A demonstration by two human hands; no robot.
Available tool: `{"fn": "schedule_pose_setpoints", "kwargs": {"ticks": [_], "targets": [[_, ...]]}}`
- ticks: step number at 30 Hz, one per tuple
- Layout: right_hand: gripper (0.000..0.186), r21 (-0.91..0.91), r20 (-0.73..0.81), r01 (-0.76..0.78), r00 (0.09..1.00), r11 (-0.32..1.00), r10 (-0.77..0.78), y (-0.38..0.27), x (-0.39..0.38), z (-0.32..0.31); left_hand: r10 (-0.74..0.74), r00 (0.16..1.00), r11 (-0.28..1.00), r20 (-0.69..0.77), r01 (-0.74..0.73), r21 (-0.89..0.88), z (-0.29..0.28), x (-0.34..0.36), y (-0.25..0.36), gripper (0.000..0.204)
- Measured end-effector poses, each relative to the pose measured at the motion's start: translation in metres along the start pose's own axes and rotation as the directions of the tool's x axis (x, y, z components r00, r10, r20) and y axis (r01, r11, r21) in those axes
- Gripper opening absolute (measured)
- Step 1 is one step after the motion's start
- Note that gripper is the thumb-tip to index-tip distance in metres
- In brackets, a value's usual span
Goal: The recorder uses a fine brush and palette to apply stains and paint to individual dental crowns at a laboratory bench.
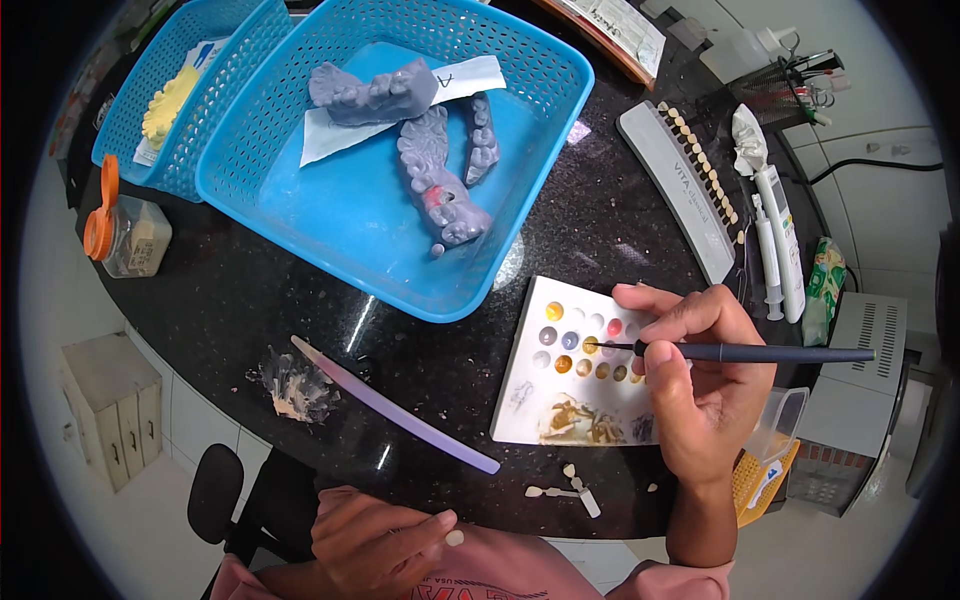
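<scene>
Brush [760, 354]: held over the white palette [525, 375], almost level across the view. Long axis from nine o'clock to three; dark bristles pointing to nine, thick handle end to three, beyond the knuckles. Tip right at an ochre well [590, 346]; cannot tell whether touching the paint or just above. Pinched narrowly near the bristle end between thumb and forefinger of the right hand [715, 395].

At the palette's six o'clock edge, brown smears [580, 422]. Past that edge, small shade tabs [565, 491] on the black counter [450, 360].

Between seven and eight o'clock from the palette, left hand [375, 545], closed finely on a small tooth-coloured piece [455, 538].

At nine o'clock, a purple file [400, 407], long axis from ten to four. Toward ten to eleven, a blue basket [330, 235] with grey dental models [425, 150] inside. At one o'clock, a grey shade guide [672, 185], aligned eleven to five.
</scene>
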State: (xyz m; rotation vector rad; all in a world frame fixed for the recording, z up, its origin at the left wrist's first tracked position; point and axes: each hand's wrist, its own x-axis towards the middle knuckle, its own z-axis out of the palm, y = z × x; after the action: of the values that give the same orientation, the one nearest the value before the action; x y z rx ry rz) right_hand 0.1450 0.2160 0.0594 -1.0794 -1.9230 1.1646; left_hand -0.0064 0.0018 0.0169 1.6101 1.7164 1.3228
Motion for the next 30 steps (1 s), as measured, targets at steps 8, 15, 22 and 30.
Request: {"fn": "schedule_pose_setpoints", "kwargs": {"ticks": [8, 15, 22, 30], "targets": [[0.002, -0.026, 0.042, 0.113, 0.993, 0.993, -0.112, 0.005, 0.002, -0.001, 0.015, 1.0, 1.0, 0.008, -0.014, -0.026, -0.001, 0.0, 0.001, 0.014], [0.002, -0.007, 0.017, 0.045, 0.999, 0.999, -0.044, 0.0, -0.002, -0.001, -0.001, 1.0, 1.0, -0.012, 0.001, -0.018, 0.0, 0.001, 0.003, 0.014], [0.002, -0.009, 0.03, 0.047, 0.998, 0.999, -0.046, 0.004, 0.0, -0.002, -0.047, 0.999, 0.999, 0.01, 0.047, -0.001, -0.001, 0.004, 0.003, 0.015], [0.002, 0.05, -0.01, -0.023, 1.0, 0.998, 0.024, 0.001, 0.0, -0.001, -0.087, 0.995, 0.996, 0.054, 0.086, 0.025, -0.004, 0.004, 0.008, 0.016]]}}
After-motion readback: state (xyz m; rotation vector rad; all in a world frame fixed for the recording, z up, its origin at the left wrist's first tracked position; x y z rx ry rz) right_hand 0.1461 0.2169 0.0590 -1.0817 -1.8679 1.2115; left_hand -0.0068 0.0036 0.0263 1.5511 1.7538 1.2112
